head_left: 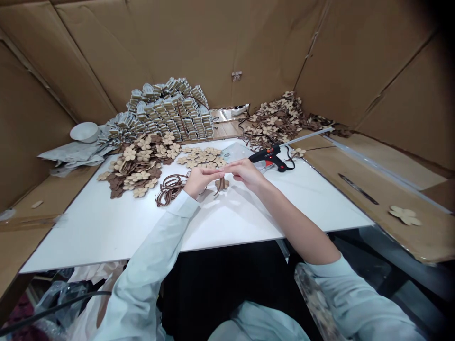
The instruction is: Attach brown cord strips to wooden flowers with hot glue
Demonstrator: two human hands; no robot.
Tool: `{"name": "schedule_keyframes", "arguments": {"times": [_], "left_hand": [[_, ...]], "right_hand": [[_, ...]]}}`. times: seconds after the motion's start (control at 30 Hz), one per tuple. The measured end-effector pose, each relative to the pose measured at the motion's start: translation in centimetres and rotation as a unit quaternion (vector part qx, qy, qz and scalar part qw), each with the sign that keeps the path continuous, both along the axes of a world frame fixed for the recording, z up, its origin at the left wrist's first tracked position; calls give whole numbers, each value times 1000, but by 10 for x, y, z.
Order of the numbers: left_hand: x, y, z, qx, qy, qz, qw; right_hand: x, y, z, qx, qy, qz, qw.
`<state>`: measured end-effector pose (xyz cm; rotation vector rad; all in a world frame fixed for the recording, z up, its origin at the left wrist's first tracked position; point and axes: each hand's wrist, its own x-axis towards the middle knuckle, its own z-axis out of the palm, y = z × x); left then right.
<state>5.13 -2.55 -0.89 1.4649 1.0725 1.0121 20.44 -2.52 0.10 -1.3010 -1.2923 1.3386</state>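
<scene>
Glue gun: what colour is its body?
The glue gun is mostly black, as the head view shows.

A white board point(124, 237) bore, at left, a heap of brown and beige flower shapes point(142, 163); just beside it lay a coil of brown cords point(169, 189); beige flower pieces point(202, 157) spread near the far edge; next to them sat a translucent plate point(233, 151), then a black glue gun point(263, 155).

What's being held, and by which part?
A brown cord, pinched by its upper part at the fingertips of the left hand and right hand; the rest hangs below. Fingers hide the exact grip.
</scene>
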Motion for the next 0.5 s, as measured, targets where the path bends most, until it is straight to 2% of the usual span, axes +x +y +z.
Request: {"name": "schedule_keyframes", "arguments": {"times": [0.17, 0.33, 0.5], "left_hand": [[-2, -1, -1, -22, 43, -21, 999], [3, -3, -1, -57, -4, -37, 998], [5, -5, 1, -92, -30, -61, 993]], "right_hand": [[-1, 2, -1, -2, 46, 12, 999], [-2, 2, -2, -1, 73, 7, 997], [-4, 0, 1, 8, 79, -29, 996]]}}
